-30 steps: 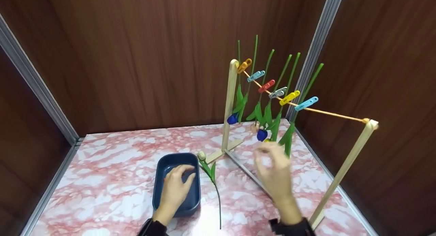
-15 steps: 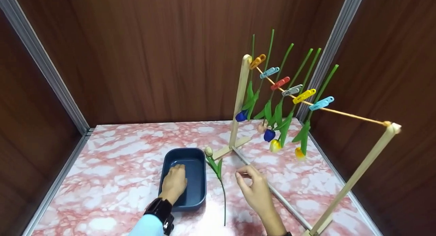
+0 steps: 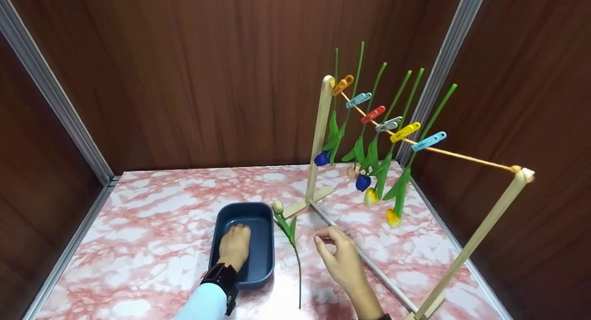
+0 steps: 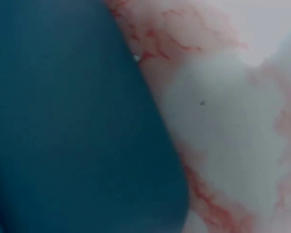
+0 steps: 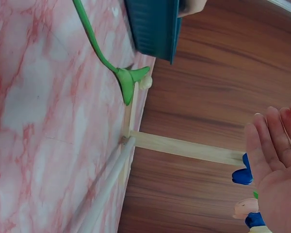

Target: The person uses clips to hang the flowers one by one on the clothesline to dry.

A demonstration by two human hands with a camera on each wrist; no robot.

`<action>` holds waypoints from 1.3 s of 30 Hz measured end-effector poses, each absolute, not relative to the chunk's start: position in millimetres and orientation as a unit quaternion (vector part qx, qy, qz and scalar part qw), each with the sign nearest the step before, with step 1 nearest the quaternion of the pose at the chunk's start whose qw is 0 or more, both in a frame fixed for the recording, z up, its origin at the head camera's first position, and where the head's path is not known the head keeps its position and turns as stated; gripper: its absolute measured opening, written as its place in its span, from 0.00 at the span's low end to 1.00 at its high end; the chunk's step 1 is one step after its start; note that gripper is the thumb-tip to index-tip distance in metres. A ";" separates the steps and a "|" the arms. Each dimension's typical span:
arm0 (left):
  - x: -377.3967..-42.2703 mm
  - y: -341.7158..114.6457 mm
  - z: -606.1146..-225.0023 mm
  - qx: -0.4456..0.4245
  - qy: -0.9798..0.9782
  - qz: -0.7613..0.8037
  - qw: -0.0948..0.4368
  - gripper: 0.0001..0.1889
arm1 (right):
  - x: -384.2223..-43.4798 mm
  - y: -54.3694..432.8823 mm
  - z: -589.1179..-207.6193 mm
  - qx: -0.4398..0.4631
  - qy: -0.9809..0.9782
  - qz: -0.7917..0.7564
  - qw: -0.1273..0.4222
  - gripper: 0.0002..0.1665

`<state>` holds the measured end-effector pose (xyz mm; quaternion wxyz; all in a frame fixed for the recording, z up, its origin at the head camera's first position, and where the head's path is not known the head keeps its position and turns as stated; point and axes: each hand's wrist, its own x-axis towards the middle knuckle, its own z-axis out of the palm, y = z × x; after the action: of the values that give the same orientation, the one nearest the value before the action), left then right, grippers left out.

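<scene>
In the head view my left hand [image 3: 234, 248] reaches down into a dark blue plastic bin [image 3: 262, 250], fingers curled under and hidden behind its back; I cannot tell whether it holds anything. Only the bin's outer wall [image 4: 87, 121] and the table show in the left wrist view. My right hand [image 3: 344, 260] hovers beside the rack's bottom rail, its fingers loosely bent and nothing between them. A white tulip [image 3: 292, 239] lies on the table between the bin and that hand. In the right wrist view the right palm [image 5: 286, 189] appears at the right edge.
A wooden rack post [image 3: 318, 140] and a nearer post [image 3: 475, 241] carry a cord [image 3: 471, 158]. Several tulips hang upside down from it by clothespins, among them a light blue clothespin [image 3: 429, 141] and a blue tulip [image 3: 363, 182]. Wood-grain panels [image 3: 208, 80] surround the marble-patterned table [image 3: 152, 218].
My right hand has come down and left from beside the hanging tulips. The left hand has dropped deeper into the bin, its fingers turning under. The nearest yellow tulip has swung slightly.
</scene>
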<state>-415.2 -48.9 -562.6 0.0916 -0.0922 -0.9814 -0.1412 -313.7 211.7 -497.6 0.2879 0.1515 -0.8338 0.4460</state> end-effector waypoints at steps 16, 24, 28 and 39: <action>-400.8 -56.1 -563.2 -0.141 -0.928 -0.191 0.287 0.10 | -309.3 202.5 -505.1 0.151 -0.855 0.435 0.239 0.04; -382.0 -44.3 -555.4 -0.129 -0.864 -0.354 0.333 0.14 | -302.8 194.2 -505.6 0.143 -0.856 0.459 0.190 0.03; -377.1 -38.8 -543.9 -0.101 -0.832 -0.451 0.306 0.14 | -305.2 189.0 -501.6 0.147 -0.856 0.460 0.185 0.03; -367.8 -22.3 -513.8 -0.089 -0.726 -0.637 0.244 0.15 | -318.9 177.3 -491.4 0.154 -0.861 0.451 0.175 0.04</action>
<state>-367.8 -22.3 -513.8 0.2444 -0.0892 -0.7257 -0.6370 -318.9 177.3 -491.4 0.1749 0.1541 -0.8615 0.4512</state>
